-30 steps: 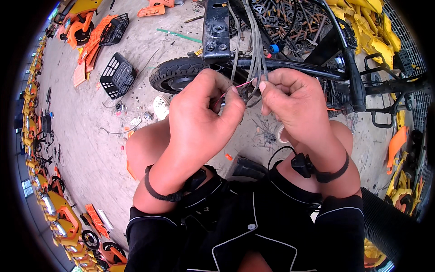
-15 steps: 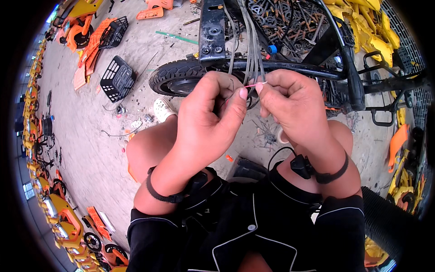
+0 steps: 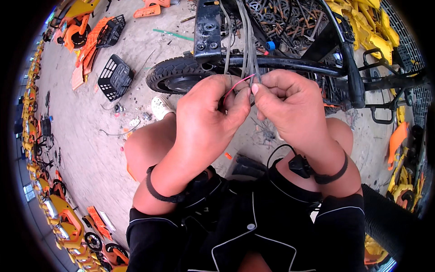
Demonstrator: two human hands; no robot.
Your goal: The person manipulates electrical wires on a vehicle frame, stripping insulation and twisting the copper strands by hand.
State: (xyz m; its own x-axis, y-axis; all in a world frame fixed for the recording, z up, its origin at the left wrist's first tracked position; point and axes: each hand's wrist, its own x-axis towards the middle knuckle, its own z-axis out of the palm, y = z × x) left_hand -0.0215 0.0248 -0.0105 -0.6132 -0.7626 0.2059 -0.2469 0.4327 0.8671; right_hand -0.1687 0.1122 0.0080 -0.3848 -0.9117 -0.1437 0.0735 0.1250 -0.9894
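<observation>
My left hand (image 3: 206, 118) is closed around thin wires, with a pink wire (image 3: 239, 80) curving up between its thumb and fingers. My right hand (image 3: 290, 104) pinches at wire beside the left thumb, fingertips very close to it. Several long grey cables (image 3: 247, 38) hang down to my hands from a black scooter or bike frame (image 3: 206, 38). A wheel with a knobbly tire (image 3: 161, 75) lies just beyond my left hand. My fingers hide exactly which wire each one grips.
Metal scrap (image 3: 285, 22) fills a space behind the frame. Yellow plastic panels (image 3: 378, 36) are piled right. A black basket (image 3: 113, 79) and orange parts (image 3: 90, 45) lie on the concrete floor (image 3: 86, 149). Orange-yellow vehicles (image 3: 59, 217) line the left. My knees and white shoe (image 3: 161, 106) are below.
The pink wire went from nearly straight between my hands to an upward curve. My hands shifted slightly leftward, their fingertips drawing closer. The frame and cables sit a little further left in view.
</observation>
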